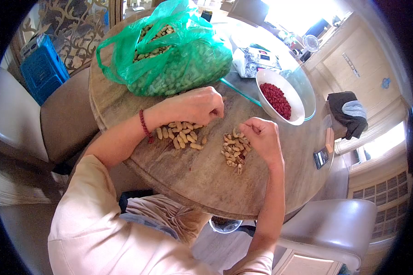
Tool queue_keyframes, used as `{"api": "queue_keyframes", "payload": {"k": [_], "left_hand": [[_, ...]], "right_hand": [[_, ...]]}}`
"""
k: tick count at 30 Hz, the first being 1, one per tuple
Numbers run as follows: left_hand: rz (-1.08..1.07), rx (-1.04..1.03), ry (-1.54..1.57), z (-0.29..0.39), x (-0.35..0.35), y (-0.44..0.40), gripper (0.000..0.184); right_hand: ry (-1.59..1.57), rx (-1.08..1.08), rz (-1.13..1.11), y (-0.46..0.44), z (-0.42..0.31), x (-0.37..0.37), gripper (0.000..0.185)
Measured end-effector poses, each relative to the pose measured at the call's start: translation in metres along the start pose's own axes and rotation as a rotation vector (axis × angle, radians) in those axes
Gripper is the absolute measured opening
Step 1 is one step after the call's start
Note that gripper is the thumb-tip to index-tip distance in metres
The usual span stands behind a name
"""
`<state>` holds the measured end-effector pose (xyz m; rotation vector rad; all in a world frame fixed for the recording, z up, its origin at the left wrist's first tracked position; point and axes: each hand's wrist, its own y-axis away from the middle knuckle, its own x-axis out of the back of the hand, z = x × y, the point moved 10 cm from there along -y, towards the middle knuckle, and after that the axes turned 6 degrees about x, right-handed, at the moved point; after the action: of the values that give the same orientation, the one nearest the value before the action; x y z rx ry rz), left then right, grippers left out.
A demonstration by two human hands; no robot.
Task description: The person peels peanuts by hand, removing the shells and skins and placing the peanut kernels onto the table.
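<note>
My left hand [207, 104] is curled closed above the table, a dark red bead bracelet on its wrist; whatever its fingers hold is hidden. Under that wrist lies a heap of unshelled peanuts [182, 135]. My right hand [262, 134] has thumb and fingers pinched together at the edge of a smaller pile of peanut shells [234, 150], and I cannot make out what is in the pinch. Beyond the left hand stands a large green plastic bag [183, 64] full of peanuts. Red-skinned peanut kernels [276, 100] fill part of a white bowl [295, 106] to the right.
A white and black packet [251, 64] lies behind the bowl on the round table [202, 183]. At the right edge is a dark phone-like device [321, 158]. Chairs [330, 224] stand around, with a blue case [43, 68] at left and a bin [226, 225] below.
</note>
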<state>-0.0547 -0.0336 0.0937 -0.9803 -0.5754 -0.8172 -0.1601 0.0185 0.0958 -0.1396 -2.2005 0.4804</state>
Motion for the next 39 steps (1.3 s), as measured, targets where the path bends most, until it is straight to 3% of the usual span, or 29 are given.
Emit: {"api": "queue_keyframes", "payload": {"k": [4, 7, 9, 10, 12, 15, 24, 26, 32, 39], "left_hand": [[0.007, -0.002, -0.023, 0.002, 0.003, -0.002, 0.014], [0.098, 0.137, 0.107, -0.007, 0.014, -0.004, 0.010], [0.158, 0.267, 0.604, -0.021, 0.016, -0.003, 0.006], [0.157, 0.257, 0.602, -0.017, 0.016, -0.004, 0.006], [0.167, 0.372, 1.087, -0.024, 0.007, -0.001, 0.008], [0.185, 0.399, 1.206, -0.020, 0.001, 0.002, 0.010], [0.087, 0.433, 1.208, -0.020, -0.022, 0.004, 0.011], [0.114, 0.359, 1.032, -0.014, -0.015, 0.003, 0.012], [0.274, 0.223, 0.963, -0.010, -0.004, 0.002, 0.015], [0.276, 0.219, 0.888, -0.005, -0.007, 0.005, 0.017]], "right_hand": [[-0.038, -0.015, 0.011, 0.001, 0.005, -0.001, 0.014], [-0.036, -0.054, -0.002, 0.001, 0.004, 0.000, 0.017], [-0.087, -0.057, 0.011, 0.001, 0.009, -0.004, 0.016], [-0.141, -0.063, 0.019, 0.001, 0.012, -0.006, 0.016], [-0.163, -0.027, 0.046, 0.000, 0.011, -0.007, 0.015], [-0.218, -0.016, 0.073, 0.000, 0.005, -0.005, 0.015], [-0.401, -0.064, 0.221, 0.003, 0.002, 0.009, 0.012], [-0.387, -0.075, 0.210, 0.003, 0.001, 0.008, 0.012], [-0.445, -0.104, 0.241, 0.004, 0.009, 0.003, 0.016], [-0.310, -0.055, 0.270, 0.008, -0.006, 0.009, 0.015]]}}
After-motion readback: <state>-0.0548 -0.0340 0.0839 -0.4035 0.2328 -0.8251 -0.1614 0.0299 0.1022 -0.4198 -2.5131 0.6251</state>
